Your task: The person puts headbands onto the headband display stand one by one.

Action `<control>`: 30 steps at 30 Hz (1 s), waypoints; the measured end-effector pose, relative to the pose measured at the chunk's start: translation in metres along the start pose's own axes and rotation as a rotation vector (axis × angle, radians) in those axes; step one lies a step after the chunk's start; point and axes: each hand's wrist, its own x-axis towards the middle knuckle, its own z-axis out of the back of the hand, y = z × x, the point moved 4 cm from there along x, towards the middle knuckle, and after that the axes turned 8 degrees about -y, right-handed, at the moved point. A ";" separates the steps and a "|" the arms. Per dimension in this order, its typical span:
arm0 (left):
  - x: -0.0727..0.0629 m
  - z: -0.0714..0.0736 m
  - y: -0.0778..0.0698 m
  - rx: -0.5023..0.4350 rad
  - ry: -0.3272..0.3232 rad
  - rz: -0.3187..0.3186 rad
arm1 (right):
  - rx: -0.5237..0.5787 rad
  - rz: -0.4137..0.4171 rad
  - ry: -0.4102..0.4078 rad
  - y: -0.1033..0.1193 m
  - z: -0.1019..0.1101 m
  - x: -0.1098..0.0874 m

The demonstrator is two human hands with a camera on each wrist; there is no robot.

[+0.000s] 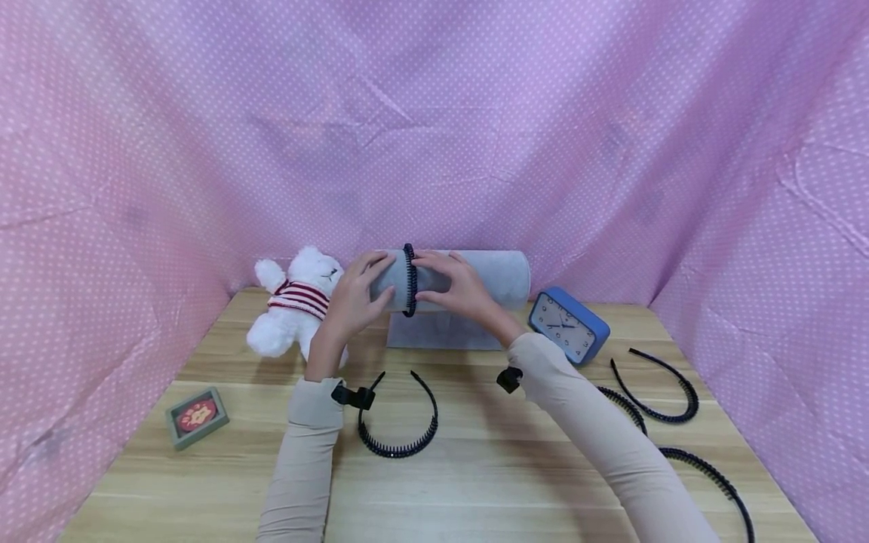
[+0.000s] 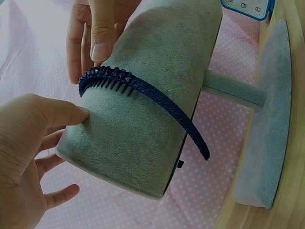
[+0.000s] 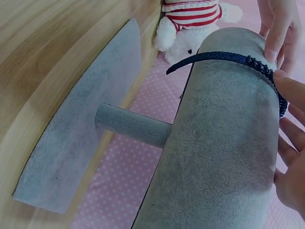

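A black toothed headband (image 1: 410,279) with a beaded top sits around a grey velvety cylinder (image 1: 502,275) on a T-shaped stand. In the left wrist view, one of the headband's ends (image 2: 202,148) sticks out past the cylinder's lower edge. My left hand (image 1: 353,296) is at the cylinder's left end, fingers spread, its thumb resting on the velvet beside the headband. On the other side, my right hand (image 1: 462,285) has its fingers extended, with the fingertips and thumb at the headband's right edge.
Another black headband (image 1: 399,451) lies on the wooden table in front of the stand. Several more, including one headband (image 1: 689,400), lie at the right. A blue clock (image 1: 570,326), a white plush toy (image 1: 302,302) and a small green frame (image 1: 197,417) stand or lie around.
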 end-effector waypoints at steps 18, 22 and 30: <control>0.001 -0.004 -0.002 -0.030 0.015 0.046 | 0.033 0.192 0.077 0.017 0.000 -0.057; 0.001 -0.004 -0.002 -0.047 0.008 0.050 | 0.083 0.198 0.178 0.019 -0.009 -0.076; 0.000 -0.002 -0.001 -0.051 0.014 0.069 | 0.134 0.135 0.484 0.019 -0.029 -0.109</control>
